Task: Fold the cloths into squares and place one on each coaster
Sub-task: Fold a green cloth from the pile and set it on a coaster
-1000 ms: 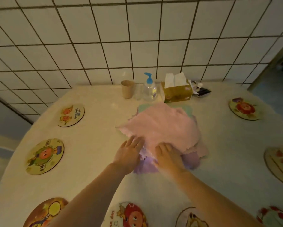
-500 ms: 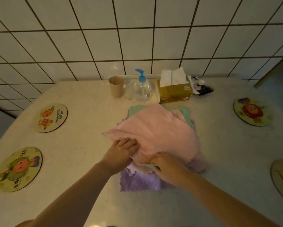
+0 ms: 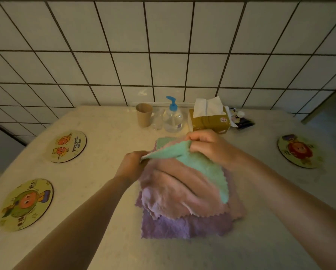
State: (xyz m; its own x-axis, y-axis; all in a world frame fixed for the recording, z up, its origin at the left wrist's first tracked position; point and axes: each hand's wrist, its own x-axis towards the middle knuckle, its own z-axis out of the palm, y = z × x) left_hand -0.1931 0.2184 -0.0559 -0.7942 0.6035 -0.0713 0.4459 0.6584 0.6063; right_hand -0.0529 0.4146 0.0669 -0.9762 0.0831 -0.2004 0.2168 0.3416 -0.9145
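Right now your left hand point(image 3: 133, 164) and right hand point(image 3: 212, 147) each pinch a corner of the green cloth point(image 3: 200, 168) with curled fingers, above the cloth pile point(image 3: 182, 215) mid-counter point(image 3: 104, 240). Behind stand a paper cup point(image 3: 144, 115), soap bottle point(image 3: 172, 117) and tissue box point(image 3: 210, 121). Three coasters point(image 3: 66, 146) show; small things beside the box are blurry.

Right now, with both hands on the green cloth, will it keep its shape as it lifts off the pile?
Probably not: the green cloth already sags between the left hand and right hand, so it looks floppy. It seems light. Its fuzzy nap may cling to the pink cloth beneath.
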